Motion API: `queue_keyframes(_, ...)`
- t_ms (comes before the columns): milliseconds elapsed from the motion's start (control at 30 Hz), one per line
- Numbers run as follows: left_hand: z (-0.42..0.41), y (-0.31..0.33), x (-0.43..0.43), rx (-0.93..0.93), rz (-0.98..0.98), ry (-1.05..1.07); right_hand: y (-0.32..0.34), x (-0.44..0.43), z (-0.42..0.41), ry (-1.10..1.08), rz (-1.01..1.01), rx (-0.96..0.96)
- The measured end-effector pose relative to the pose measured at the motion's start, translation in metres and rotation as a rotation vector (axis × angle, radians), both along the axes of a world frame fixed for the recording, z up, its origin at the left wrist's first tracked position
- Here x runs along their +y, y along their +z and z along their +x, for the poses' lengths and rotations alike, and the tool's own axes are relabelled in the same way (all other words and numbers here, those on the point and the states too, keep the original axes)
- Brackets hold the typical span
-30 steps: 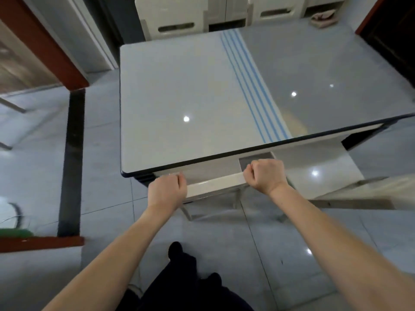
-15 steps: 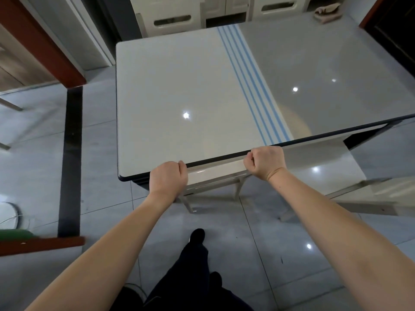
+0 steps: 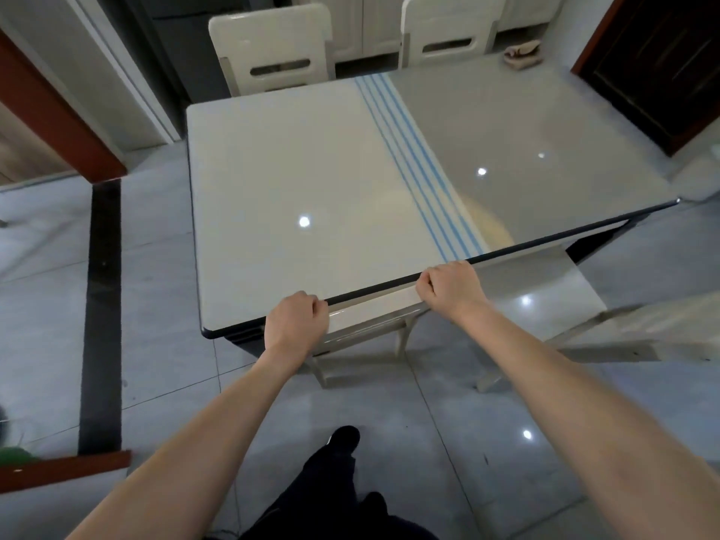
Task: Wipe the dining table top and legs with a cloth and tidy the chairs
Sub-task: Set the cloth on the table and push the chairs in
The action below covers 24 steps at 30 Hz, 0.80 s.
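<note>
The glossy dining table (image 3: 296,169) is cream on the left and grey on the right, with blue stripes down the middle. A cream chair (image 3: 370,311) stands pushed under its near edge, only the top of its backrest showing. My left hand (image 3: 295,321) grips the left end of that backrest. My right hand (image 3: 452,288) grips the right end, against the table's dark rim. A crumpled beige cloth (image 3: 522,56) lies on the table's far right corner.
Two cream chairs (image 3: 272,52) (image 3: 448,29) stand at the table's far side. Another chair (image 3: 639,337) stands at the near right, pulled out from the table. A dark door (image 3: 658,60) is at the right, a red-brown frame (image 3: 58,115) at the left. Grey tiled floor surrounds the table.
Both hands have pushed the near chair forward until its backrest meets the table's edge. The view has tilted up, showing more of the far chairs.
</note>
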<state>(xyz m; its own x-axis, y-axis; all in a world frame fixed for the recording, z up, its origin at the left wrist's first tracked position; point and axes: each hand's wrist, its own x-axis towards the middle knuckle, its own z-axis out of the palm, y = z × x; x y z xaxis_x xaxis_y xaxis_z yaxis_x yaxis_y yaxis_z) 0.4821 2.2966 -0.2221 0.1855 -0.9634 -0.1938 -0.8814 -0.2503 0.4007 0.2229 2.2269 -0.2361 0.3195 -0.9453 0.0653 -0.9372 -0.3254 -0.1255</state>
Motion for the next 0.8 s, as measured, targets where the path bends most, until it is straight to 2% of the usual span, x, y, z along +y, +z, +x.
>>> queue_keyframes(167,0.004,0.002,-0.001,0.159,-0.064,-0.073,0.004,0.028,-0.007,-0.085,0.001,-0.397)
queue_keyframes(300,-0.013,0.017,-0.008,0.294,-0.17,-0.247,0.008,0.072,-0.01,-0.263,-0.058,-0.672)
queue_keyframes(367,-0.029,0.022,-0.01,0.356,-0.227,-0.341,0.002,0.098,-0.014,-0.471,-0.05,-0.821)
queue_keyframes(533,-0.072,0.013,-0.009,0.497,-0.231,-0.63,-0.033,0.183,-0.031,-1.094,-0.002,-1.39)
queue_keyframes(667,-0.107,-0.008,0.006,0.537,-0.053,-0.823,-0.061,0.279,-0.043,-1.44,-0.052,-1.404)
queue_keyframes(800,-0.131,-0.049,0.02,0.46,0.207,-0.941,-0.083,0.367,-0.048,-1.736,-0.136,-1.368)
